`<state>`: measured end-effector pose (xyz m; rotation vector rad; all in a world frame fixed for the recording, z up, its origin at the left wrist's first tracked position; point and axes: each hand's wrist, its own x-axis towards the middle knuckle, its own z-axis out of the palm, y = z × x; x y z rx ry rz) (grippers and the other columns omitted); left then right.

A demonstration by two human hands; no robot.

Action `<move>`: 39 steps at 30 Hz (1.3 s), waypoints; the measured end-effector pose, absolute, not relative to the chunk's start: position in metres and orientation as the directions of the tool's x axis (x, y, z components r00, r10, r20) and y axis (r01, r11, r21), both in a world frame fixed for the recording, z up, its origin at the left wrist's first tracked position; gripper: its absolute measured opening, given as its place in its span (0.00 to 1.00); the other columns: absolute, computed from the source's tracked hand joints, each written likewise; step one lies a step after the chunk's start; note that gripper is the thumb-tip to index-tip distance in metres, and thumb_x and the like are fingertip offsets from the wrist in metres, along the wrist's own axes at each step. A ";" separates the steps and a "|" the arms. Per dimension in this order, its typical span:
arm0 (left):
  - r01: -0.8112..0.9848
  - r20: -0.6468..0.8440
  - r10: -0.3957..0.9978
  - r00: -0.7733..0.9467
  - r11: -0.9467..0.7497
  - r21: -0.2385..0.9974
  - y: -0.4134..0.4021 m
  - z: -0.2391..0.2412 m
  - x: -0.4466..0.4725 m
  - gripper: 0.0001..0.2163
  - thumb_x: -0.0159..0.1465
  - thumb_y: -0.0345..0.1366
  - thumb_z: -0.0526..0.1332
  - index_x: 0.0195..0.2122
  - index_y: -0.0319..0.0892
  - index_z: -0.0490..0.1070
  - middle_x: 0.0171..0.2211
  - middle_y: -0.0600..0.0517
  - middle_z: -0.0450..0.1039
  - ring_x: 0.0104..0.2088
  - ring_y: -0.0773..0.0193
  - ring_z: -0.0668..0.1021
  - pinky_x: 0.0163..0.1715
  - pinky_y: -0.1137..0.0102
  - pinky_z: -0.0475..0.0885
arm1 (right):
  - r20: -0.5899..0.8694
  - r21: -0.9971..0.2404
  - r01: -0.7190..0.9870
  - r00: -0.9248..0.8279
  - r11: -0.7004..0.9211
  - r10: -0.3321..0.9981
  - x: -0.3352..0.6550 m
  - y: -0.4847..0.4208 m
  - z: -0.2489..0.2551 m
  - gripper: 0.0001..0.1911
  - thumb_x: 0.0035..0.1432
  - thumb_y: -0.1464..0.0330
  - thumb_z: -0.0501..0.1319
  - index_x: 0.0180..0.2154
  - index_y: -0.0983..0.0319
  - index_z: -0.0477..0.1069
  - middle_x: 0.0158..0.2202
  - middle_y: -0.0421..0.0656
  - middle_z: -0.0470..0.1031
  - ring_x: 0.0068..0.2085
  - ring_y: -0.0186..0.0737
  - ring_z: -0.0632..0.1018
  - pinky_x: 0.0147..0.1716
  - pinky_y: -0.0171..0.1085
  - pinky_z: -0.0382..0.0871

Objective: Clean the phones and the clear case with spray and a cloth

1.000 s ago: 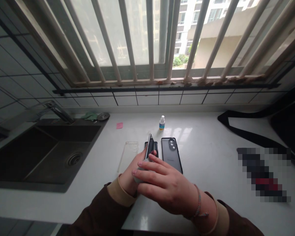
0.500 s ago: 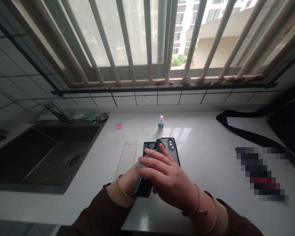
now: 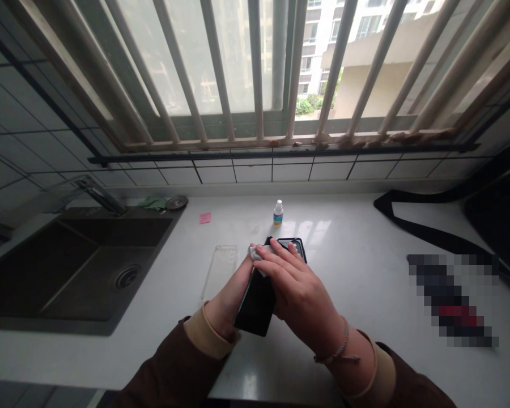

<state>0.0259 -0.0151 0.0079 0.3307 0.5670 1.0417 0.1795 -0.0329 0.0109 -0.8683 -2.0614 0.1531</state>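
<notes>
My left hand [image 3: 230, 288] is wrapped round the left edge of a black smartphone [image 3: 255, 306], its fingers mostly hidden beneath. The phone is tilted, its dark, glossy face up. Across the phone's upper part lies my right hand [image 3: 301, 286], pressing a crumpled whitish wipe [image 3: 260, 253] against that face with its fingertips. Behind the right fingers, a dark-rimmed phone case [image 3: 305, 252] with camera holes is partly covered. To the left, a clear phone case [image 3: 220, 271] lies flat on the counter. A small white bottle [image 3: 277, 216] with a blue and orange label stands upright beyond the hands.
A pink sticky note [image 3: 204, 218] lies on the white counter [image 3: 170, 323]. At left is a sink [image 3: 76, 266] with a faucet [image 3: 102, 195], a green cloth [image 3: 154, 202] and a round metal piece [image 3: 177, 202]. A black strap [image 3: 425, 224] lies at right, near a pixelated patch.
My right hand and the wipe have slid up the phone, uncovering more of its lower face. The phone has tilted slightly, and the dark object behind it is now hidden.
</notes>
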 end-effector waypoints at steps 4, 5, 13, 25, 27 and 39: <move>-0.718 -0.309 0.818 0.485 0.575 0.392 -0.014 0.016 0.029 0.23 0.78 0.48 0.56 0.62 0.35 0.76 0.52 0.41 0.83 0.61 0.54 0.80 0.68 0.65 0.66 | 0.632 -0.458 0.544 -0.357 0.703 0.688 0.184 -0.027 0.006 0.22 0.70 0.79 0.56 0.60 0.57 0.73 0.68 0.46 0.74 0.73 0.54 0.66 0.73 0.61 0.62; -0.704 -0.305 0.800 0.517 0.600 0.380 -0.014 0.019 0.028 0.26 0.77 0.51 0.55 0.63 0.35 0.75 0.53 0.39 0.83 0.61 0.51 0.80 0.68 0.62 0.67 | 0.614 -0.478 0.550 -0.349 0.685 0.708 0.185 -0.026 0.005 0.22 0.70 0.79 0.55 0.60 0.57 0.73 0.67 0.46 0.74 0.73 0.54 0.66 0.72 0.61 0.63; -0.724 -0.404 0.828 0.388 0.545 0.422 -0.007 0.023 0.018 0.33 0.77 0.55 0.50 0.64 0.29 0.73 0.53 0.32 0.82 0.57 0.43 0.83 0.64 0.53 0.72 | 0.517 -0.558 0.513 -0.401 0.653 0.757 0.185 -0.021 0.001 0.20 0.73 0.79 0.50 0.56 0.58 0.74 0.65 0.47 0.76 0.72 0.56 0.68 0.71 0.66 0.63; -0.756 -0.442 0.895 -0.064 0.246 0.607 0.004 0.022 0.003 0.32 0.78 0.54 0.46 0.56 0.30 0.78 0.49 0.34 0.83 0.40 0.54 0.86 0.39 0.62 0.84 | 0.537 -0.775 0.110 -0.406 0.623 0.740 0.186 -0.038 0.016 0.16 0.76 0.74 0.53 0.56 0.56 0.74 0.54 0.46 0.84 0.58 0.44 0.83 0.59 0.46 0.80; -0.750 -0.450 0.889 -0.079 0.245 0.615 0.003 0.026 0.004 0.29 0.78 0.54 0.48 0.55 0.34 0.79 0.47 0.38 0.84 0.38 0.55 0.86 0.37 0.62 0.84 | 0.487 -0.864 0.007 -0.237 0.503 0.840 0.186 -0.039 0.017 0.14 0.78 0.70 0.52 0.54 0.55 0.74 0.49 0.44 0.85 0.49 0.41 0.86 0.51 0.43 0.83; -0.638 -0.390 0.920 0.040 0.324 0.699 -0.008 0.022 0.016 0.19 0.68 0.53 0.69 0.38 0.38 0.76 0.27 0.50 0.77 0.22 0.66 0.79 0.21 0.73 0.75 | 0.300 -0.947 -0.198 -0.276 0.252 0.913 0.175 -0.035 0.009 0.13 0.79 0.61 0.53 0.52 0.55 0.75 0.57 0.47 0.81 0.52 0.44 0.85 0.51 0.45 0.84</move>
